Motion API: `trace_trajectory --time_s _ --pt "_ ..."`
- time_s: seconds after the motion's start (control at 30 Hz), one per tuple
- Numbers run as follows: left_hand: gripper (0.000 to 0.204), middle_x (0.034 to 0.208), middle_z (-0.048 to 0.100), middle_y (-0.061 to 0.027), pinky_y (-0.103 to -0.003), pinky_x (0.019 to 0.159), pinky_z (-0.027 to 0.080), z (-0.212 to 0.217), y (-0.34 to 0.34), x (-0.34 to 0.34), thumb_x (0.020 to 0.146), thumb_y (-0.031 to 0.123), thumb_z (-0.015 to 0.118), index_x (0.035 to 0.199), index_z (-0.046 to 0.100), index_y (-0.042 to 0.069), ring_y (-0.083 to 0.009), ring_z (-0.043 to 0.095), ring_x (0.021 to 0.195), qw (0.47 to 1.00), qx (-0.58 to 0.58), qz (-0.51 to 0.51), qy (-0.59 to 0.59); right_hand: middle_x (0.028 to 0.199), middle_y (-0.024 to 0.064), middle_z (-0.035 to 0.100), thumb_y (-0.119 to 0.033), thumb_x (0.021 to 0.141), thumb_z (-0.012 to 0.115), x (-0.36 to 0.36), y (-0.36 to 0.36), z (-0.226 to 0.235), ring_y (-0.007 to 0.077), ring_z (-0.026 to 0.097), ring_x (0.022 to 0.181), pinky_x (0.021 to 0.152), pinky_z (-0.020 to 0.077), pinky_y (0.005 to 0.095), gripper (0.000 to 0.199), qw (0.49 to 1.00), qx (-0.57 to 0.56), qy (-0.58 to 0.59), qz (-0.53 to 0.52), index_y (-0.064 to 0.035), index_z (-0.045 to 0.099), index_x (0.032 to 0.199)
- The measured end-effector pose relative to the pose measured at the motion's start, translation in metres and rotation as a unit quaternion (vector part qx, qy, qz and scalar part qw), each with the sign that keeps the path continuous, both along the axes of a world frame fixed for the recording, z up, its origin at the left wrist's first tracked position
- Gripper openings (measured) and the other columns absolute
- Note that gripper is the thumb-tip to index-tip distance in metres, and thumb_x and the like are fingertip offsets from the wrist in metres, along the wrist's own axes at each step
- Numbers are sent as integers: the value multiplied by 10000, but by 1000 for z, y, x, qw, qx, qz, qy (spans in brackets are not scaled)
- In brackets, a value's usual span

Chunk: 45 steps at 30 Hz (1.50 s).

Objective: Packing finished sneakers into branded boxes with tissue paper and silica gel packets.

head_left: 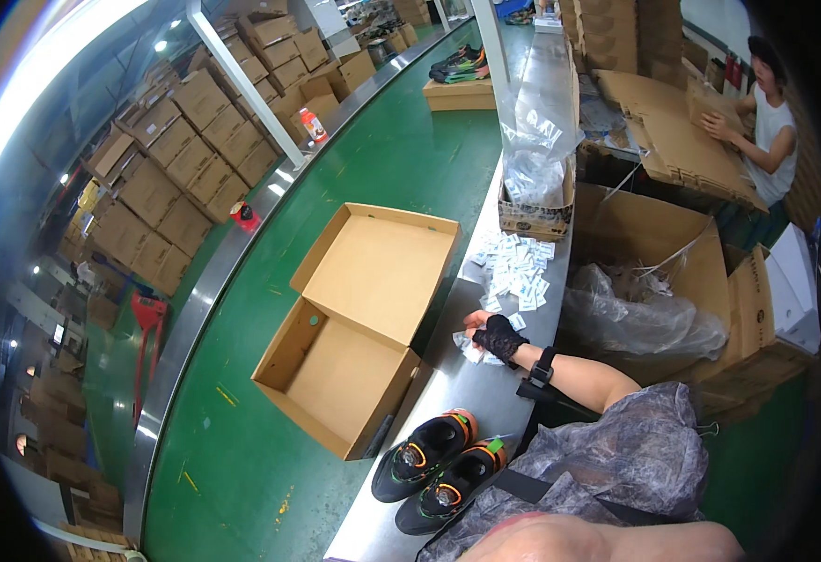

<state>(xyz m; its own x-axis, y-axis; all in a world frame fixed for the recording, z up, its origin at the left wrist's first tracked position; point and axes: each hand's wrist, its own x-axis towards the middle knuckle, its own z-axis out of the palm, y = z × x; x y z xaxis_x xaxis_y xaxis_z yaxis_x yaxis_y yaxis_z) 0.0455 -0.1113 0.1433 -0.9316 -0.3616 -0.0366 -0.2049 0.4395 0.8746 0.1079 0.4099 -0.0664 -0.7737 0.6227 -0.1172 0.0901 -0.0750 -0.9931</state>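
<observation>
My right hand (497, 337), in a black lace fingerless glove with a black band at the wrist, rests on the metal ledge. Its fingers curl down over a few small white sachets (472, 352); how many they grip is hidden. Just beyond lies a larger loose pile of the same sachets (518, 267). My left hand is out of view. Closer to my body, a pair of black shoes (429, 468) with orange and green trim stands on the ledge. Left of the hand, a brown shoebox (340, 370) lies with its lid folded back, nothing inside.
An open carton (534, 220) of clear plastic bags stands beyond the sachets. The green conveyor (233, 393) runs alongside, with shoes on a closed box (460, 94) farther up. At right is a large carton (663, 220) with plastic film; a person (766, 131) handles cardboard behind it.
</observation>
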Motion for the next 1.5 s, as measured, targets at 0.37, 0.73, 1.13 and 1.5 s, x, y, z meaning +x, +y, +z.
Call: trace_trajectory --time_s 0.37,0.73,1.13,1.5 --pt "448 992 547 -140 -310 568 530 16 18 7 877 265 481 1217 401 -15 -206 602 743 995 94 7 44 822 78 603 -111 805 547 3 -3 13 110 567 610 551 456 239 256 1000 11 -11 14 13 531 1028" --pt "424 987 548 -140 -313 581 529 21 28 2 879 255 468 1199 414 -18 -206 600 749 989 140 -7 51 862 92 611 -110 808 534 2 -4 13 113 571 610 558 460 246 274 1000 24 -18 5 20 526 1049" --pt "400 980 549 -140 -315 595 528 27 40 2 881 244 455 1179 428 -22 -206 597 755 986 159 -11 55 838 81 607 -119 795 542 3 -4 8 113 579 604 549 461 242 273 1000 6 -18 8 9 533 1036" --pt "380 974 550 -139 -318 607 527 33 48 6 884 235 443 1161 441 -25 -205 595 761 983 175 -18 61 866 87 609 -115 801 541 2 0 9 118 585 615 564 467 248 281 999 -30 5 16 9 528 1052"
